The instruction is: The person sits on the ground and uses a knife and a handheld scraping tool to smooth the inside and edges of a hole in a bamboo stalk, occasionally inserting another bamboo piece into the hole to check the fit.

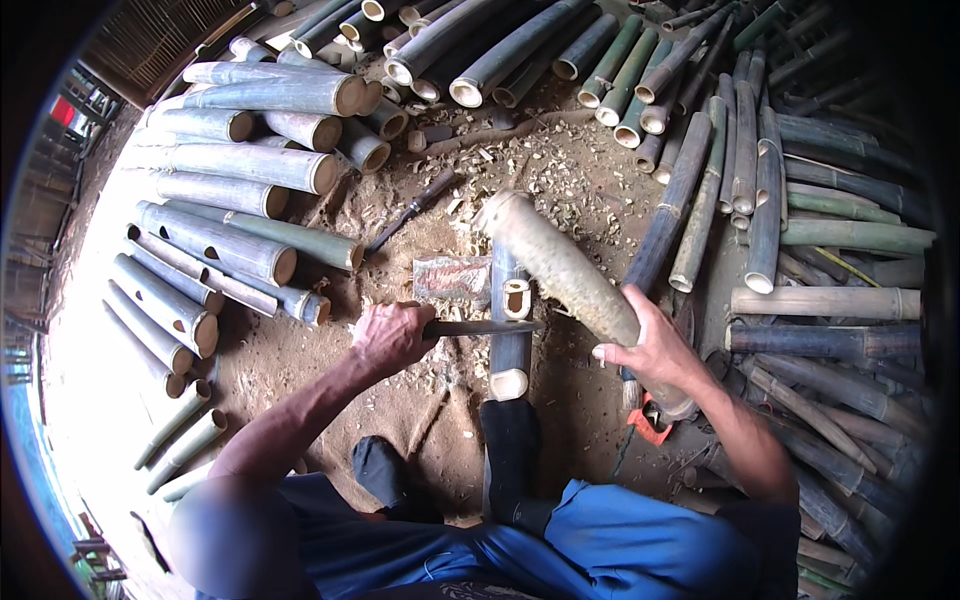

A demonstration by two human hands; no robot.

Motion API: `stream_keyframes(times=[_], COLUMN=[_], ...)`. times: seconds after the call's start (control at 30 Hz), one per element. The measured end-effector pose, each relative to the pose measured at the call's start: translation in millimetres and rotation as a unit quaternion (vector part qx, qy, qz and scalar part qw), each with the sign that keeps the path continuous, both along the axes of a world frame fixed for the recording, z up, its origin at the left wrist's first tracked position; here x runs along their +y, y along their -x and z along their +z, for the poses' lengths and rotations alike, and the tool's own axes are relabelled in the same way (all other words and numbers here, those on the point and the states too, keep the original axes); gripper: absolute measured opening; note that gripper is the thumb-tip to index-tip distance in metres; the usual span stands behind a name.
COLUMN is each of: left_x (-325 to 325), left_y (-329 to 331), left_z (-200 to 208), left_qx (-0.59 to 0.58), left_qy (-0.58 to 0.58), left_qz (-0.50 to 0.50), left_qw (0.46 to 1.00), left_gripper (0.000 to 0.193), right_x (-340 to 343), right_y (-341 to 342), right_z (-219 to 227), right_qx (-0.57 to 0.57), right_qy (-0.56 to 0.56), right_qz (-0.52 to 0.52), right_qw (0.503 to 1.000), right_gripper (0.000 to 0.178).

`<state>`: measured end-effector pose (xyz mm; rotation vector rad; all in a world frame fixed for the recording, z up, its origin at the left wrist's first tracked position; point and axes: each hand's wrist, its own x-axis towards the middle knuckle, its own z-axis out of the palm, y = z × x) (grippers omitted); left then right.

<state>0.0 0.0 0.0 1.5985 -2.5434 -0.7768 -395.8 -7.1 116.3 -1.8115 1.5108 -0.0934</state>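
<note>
The notched bamboo tube (pixel 508 352) lies on the floor (pixel 310 375), between poles piled toward its left (pixel 245 168) and right edges (pixel 825 303); a dark-socked foot (pixel 511 435) at its near end probably steadies it. The left hand's (pixel 393 333) fingers clench a bladed tool (pixel 482 328), level across the tube. The right hand's (pixel 658 343) fingers grasp a wooden mallet (pixel 565 268) low, perhaps leaving its head free; both forearms angle inward.

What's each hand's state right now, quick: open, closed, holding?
Left hand: closed, holding a chisel-like blade tool by its handle end.
Right hand: closed, holding a thick, pale wooden club.
</note>
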Motion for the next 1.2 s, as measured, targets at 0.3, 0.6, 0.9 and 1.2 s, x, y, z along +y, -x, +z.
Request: stream_keyframes(times=[0.3,0.6,0.9,1.2], left_x=[-9.2,-11.6,-8.2,-10.7], left_y=[-2.7,0.2,-1.0,5.9], left_z=[-7.4,-8.0,-12.0,-6.7], left_qx=[-0.138,-0.119,-0.12,-0.117], left_qy=[-0.008,-0.003,-0.006,0.005], left_qz=[-0.034,-0.026,-0.014,-0.019], left_qw=[0.99,0.993,0.993,0.993], left_gripper=[0.009,0.011,0.008,0.01], right_x=[-32.4,-56.0,-44.9,-34.5], right_y=[-3.5,-1.9,-18.4,-13.1], right_z=[-2.4,-18.8,-4.6,-25.3], right_qx=[0.061,0.141,0.086,0.081], right_qy=[0.278,0.325,0.309,0.365], right_qz=[0.459,0.549,0.578,0.54], right_qw=[0.842,0.757,0.751,0.754], right_gripper=[0.088,0.091,0.093,0.092])
